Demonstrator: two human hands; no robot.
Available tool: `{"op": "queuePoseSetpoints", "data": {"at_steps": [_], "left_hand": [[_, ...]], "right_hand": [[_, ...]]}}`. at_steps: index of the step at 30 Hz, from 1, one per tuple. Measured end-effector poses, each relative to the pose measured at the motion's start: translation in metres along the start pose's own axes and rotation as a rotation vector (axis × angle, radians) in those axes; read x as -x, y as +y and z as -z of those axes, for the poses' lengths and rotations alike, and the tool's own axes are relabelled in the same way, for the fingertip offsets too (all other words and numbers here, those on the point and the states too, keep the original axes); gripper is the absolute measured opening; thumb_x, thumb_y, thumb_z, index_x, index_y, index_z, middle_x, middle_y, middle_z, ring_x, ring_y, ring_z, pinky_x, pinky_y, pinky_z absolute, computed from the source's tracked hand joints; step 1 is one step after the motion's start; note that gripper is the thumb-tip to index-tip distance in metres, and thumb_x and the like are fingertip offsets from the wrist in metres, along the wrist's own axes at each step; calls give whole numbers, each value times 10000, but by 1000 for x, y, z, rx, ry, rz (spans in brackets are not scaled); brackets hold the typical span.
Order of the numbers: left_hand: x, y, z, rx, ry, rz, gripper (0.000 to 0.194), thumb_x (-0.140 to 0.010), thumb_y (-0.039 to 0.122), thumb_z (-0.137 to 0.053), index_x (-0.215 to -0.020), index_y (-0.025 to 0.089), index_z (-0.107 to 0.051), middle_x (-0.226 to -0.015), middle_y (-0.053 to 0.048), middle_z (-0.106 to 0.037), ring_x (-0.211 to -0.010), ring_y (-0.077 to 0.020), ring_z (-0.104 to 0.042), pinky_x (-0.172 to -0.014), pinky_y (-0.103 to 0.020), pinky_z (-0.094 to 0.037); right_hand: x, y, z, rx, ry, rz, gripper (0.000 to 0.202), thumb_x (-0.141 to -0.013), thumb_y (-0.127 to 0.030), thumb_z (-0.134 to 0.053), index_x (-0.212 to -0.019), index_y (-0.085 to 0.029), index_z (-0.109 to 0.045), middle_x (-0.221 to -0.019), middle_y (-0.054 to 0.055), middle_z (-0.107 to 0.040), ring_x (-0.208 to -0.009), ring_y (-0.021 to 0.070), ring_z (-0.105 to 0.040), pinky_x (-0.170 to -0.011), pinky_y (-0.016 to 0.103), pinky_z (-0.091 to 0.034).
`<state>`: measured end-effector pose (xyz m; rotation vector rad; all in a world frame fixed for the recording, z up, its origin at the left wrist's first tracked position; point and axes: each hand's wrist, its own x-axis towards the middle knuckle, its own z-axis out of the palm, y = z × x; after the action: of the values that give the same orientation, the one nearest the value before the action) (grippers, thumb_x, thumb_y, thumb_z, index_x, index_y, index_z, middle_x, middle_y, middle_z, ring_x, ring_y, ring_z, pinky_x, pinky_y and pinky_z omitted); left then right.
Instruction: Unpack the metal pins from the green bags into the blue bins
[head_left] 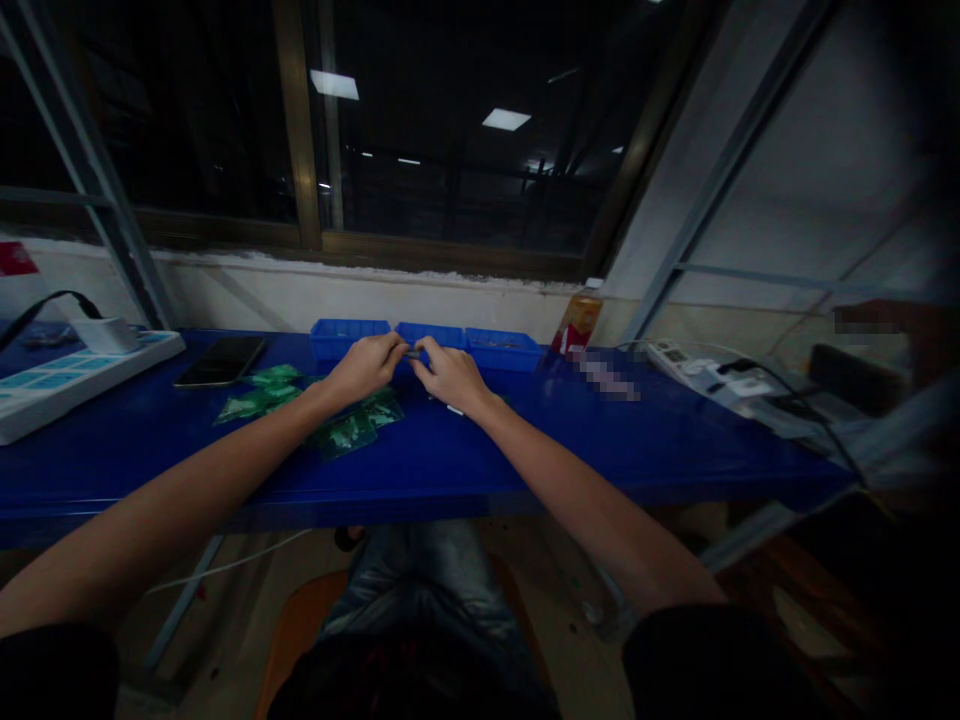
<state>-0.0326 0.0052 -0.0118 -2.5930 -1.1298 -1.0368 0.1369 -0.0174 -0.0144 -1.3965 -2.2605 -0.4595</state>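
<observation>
My left hand (367, 366) and my right hand (454, 376) meet above the blue table, in front of the blue bins. Between their fingertips is a small dark piece (412, 353), too small and dim to name. Both hands are closed in a pinch on it. Beneath and beside my left forearm lie several small clear bags with a green tint (346, 434), holding pale bits. A short white item (455, 410) shows just under my right hand. Three blue bins (501, 352) stand in a row beyond my hands, with small parts visible in the right one.
A phone (220, 361) and a white power strip (82, 378) lie on the left. Back right stands a drink bottle (579, 318) with amber liquid. Farther right are another power strip (705, 375) and cables. The blue table (585, 440) runs along the window wall.
</observation>
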Motion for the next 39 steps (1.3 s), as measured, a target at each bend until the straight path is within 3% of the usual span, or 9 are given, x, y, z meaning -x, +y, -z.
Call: {"op": "queuePoseSetpoints", "data": {"at_steps": [9, 16, 20, 25, 33, 35, 39], "left_hand": [[1, 6, 2, -65, 14, 87, 370, -910, 346, -275, -718, 165, -535, -637, -52, -597, -601, -168, -561, -569, -260, -346], [0, 5, 4, 170, 1, -67, 267, -858, 232, -375, -1082, 164, -505, -872, -54, -630, -772, -160, -588, -676, -251, -422], [-1, 3, 3, 152, 16, -80, 231, -835, 226, -422, -1022, 151, -536, -853, -61, -628, -771, -164, -581, -686, -258, -429], [0, 3, 2, 87, 34, -14, 266, -882, 316, -361, -922, 158, -570, -808, -64, -644, -715, -171, -583, -652, -259, -406], [-1, 1, 2, 52, -39, 95, 388, -904, 373, -282, -710, 164, -546, -640, -49, -613, -593, -160, -566, -569, -247, -360], [0, 0, 3, 99, -61, 83, 366, -901, 367, -289, -760, 161, -557, -667, -44, -624, -612, -157, -577, -580, -243, -373], [2, 2, 3, 188, -40, -8, 281, -857, 320, -406, -1068, 159, -499, -780, -35, -640, -683, -158, -597, -616, -239, -400]], "right_hand": [[3, -7, 7, 28, -40, 27, 312, -913, -391, -281, -1026, -203, -503, -986, 68, -659, -854, 207, -613, -654, 271, -368], [0, 0, 1, -33, -49, -13, 406, -933, -401, -170, -951, -197, -521, -910, 71, -667, -815, 206, -620, -611, 262, -344], [-1, 2, -1, -120, -44, -18, 414, -932, -415, -179, -917, -194, -530, -822, 56, -660, -784, 192, -614, -592, 246, -326], [0, 1, 0, -221, 72, -2, 343, -882, -448, -352, -1081, -190, -460, -715, 2, -625, -665, 161, -588, -573, 224, -325], [-2, 0, 0, -187, 89, 31, 255, -884, -347, -384, -1060, -194, -484, -855, 29, -647, -729, 146, -594, -620, 217, -351], [-2, 0, -1, -164, 81, 22, 255, -899, -342, -346, -1054, -198, -488, -888, 37, -653, -775, 160, -605, -637, 225, -357], [-3, 2, -4, -134, 79, -18, 290, -927, -309, -251, -994, -197, -510, -893, 52, -661, -812, 174, -613, -654, 234, -354]]}}
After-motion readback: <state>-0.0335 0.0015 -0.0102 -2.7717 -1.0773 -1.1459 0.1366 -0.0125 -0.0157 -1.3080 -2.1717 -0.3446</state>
